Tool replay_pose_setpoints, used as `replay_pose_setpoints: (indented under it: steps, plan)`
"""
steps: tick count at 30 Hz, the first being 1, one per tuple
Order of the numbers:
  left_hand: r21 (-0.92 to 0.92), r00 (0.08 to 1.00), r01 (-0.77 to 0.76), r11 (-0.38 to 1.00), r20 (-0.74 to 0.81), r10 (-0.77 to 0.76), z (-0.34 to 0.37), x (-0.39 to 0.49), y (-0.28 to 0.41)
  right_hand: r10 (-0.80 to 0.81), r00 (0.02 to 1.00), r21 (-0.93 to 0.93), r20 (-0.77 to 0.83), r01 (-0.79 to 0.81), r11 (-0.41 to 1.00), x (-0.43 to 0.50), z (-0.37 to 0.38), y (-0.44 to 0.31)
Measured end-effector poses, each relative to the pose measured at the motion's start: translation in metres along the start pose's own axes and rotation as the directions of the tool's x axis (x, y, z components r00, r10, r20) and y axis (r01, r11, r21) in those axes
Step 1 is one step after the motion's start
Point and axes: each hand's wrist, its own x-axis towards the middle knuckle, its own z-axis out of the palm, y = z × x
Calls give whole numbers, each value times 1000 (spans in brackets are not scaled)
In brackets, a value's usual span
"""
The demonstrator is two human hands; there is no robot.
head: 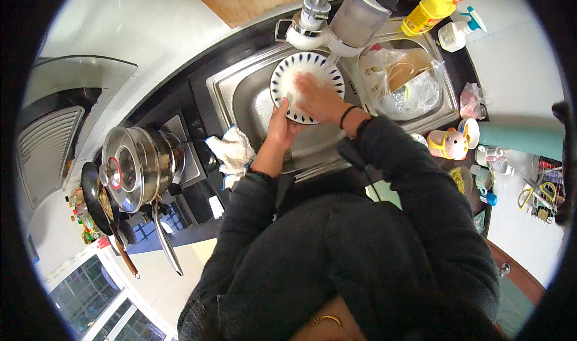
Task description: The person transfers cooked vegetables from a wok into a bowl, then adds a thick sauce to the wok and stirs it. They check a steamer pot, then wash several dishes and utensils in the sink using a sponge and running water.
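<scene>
Over the left basin of a stainless steel sink (245, 93), my left hand (281, 128) grips the near rim of a white plate (284, 77) with dark blue marks around its border. My right hand (318, 98) lies across the plate's face, its fingers blurred, and I see nothing held in it. Above the plate's far edge is a faucet (311, 18) fitted with a filter cartridge (360, 18). Water appears to run from it onto the plate. A cream cloth with blue edging (232, 151) lies by the sink, left of my left wrist.
The right basin holds clear plastic bags (417, 99) and brown cardboard (408, 70). Behind it stand a yellow bottle (428, 14) and a spray bottle (455, 34). At left, a lidded steel pot (135, 169) and a dark frying pan (92, 196) have handles pointing towards me.
</scene>
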Motion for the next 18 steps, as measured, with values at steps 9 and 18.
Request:
replay_pose_setpoints:
  steps: [9, 18]
  plan:
    - [232, 999, -37, 972, -4, 39, -23, 12, 49, 222, 974, 333, 34, -221, 917, -27, 8, 18]
    - [-81, 986, -116, 990, -132, 105, -21, 25, -4, 182, 965, 461, 187, -250, 851, -5, -11, -25]
